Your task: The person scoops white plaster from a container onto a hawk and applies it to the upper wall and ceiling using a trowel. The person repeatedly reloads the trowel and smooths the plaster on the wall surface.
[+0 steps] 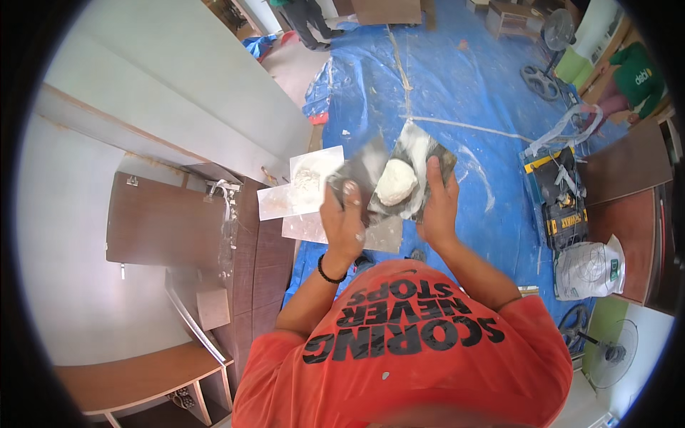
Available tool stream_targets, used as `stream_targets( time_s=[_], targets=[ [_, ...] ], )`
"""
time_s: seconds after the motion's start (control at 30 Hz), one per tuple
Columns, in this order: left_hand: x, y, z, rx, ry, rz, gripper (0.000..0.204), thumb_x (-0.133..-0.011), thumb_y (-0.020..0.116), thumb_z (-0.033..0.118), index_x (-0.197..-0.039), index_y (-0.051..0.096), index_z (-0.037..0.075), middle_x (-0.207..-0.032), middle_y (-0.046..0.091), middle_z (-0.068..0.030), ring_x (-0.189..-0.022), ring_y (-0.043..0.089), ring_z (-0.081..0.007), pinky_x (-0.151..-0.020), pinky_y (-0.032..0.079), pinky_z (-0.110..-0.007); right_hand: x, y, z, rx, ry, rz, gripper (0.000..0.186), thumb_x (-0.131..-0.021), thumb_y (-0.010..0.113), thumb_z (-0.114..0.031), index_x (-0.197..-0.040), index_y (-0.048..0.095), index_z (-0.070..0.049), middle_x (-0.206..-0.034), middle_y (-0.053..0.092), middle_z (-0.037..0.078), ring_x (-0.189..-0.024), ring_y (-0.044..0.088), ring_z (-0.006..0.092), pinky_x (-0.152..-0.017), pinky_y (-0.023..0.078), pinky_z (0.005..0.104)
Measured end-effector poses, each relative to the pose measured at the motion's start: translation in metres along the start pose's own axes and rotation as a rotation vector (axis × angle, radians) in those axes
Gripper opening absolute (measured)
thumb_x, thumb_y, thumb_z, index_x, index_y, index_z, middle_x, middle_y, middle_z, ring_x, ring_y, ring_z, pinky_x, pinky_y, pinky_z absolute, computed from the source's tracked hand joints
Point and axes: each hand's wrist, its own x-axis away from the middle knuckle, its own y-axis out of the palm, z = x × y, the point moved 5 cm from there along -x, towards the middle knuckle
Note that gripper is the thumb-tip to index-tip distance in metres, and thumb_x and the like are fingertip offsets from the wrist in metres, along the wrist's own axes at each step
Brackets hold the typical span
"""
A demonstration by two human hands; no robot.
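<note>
My left hand (pixel 344 227) is closed on a thin dark plate (pixel 347 172), smeared with white and blurred by motion. In my right hand (pixel 439 207) is a second dark flat plate (pixel 444 158), its thumb over the top side and its fingers mostly hidden beneath. A thick lump of off-white putty (pixel 396 182) sits on the right plate, close to the left plate's edge. Whether the left plate touches the lump I cannot tell. White smears coat both plates, and white specks mark my left fingers.
Pale boards (pixel 275 203) with white powder lie left of my hands, beside a brown cabinet (pixel 246 246). A blue tarp (pixel 357 78) covers the floor. To the right are a black-and-yellow toolbox (pixel 560 207), a white sack (pixel 589 271) and fans (pixel 615 353). Two people stand farther off.
</note>
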Motion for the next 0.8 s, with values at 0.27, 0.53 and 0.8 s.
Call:
stream_targets(
  time_s=[0.27, 0.53, 0.8],
  targets=[
    [-0.002, -0.011, -0.016, -0.094, 0.037, -0.097, 0.034, -0.107, 0.053, 0.026, -0.121, 0.059, -0.004, -0.081, 0.065, -0.0118, -0.074, 0.061, -0.0165, -0.068, 0.049, -0.034, -0.008, -0.014, -0.029, -0.111, -0.047, 0.114, 0.042, -0.106, 0.058, -0.032, -0.134, 0.056, -0.001, -0.126, 0.064, 0.007, -0.11, 0.062, 0.0165, -0.097, 0.05, 0.0338],
    [0.009, 0.0, -0.007, -0.224, 0.086, -0.302, 0.032, -0.105, 0.056, 0.027, -0.115, 0.059, -0.002, -0.079, 0.065, -0.0198, -0.065, 0.06, -0.0314, -0.063, 0.047, -0.039, -0.015, -0.018, -0.02, -0.037, -0.182, 0.174, 0.043, -0.106, 0.058, -0.032, -0.138, 0.053, -0.003, -0.131, 0.061, 0.008, -0.116, 0.061, 0.0179, -0.1, 0.05, 0.0355],
    [-0.041, -0.033, -0.084, 0.92, -0.501, 0.073, 0.032, -0.103, 0.059, 0.033, -0.122, 0.06, 0.006, -0.093, 0.064, -0.008, -0.072, 0.061, -0.0128, -0.061, 0.052, -0.031, 0.018, 0.013, 0.0, -0.239, 0.332, -0.006, 0.043, -0.103, 0.062, -0.034, -0.134, 0.057, -0.004, -0.123, 0.066, 0.007, -0.111, 0.065, 0.0188, -0.096, 0.054, 0.0367]
  ],
)
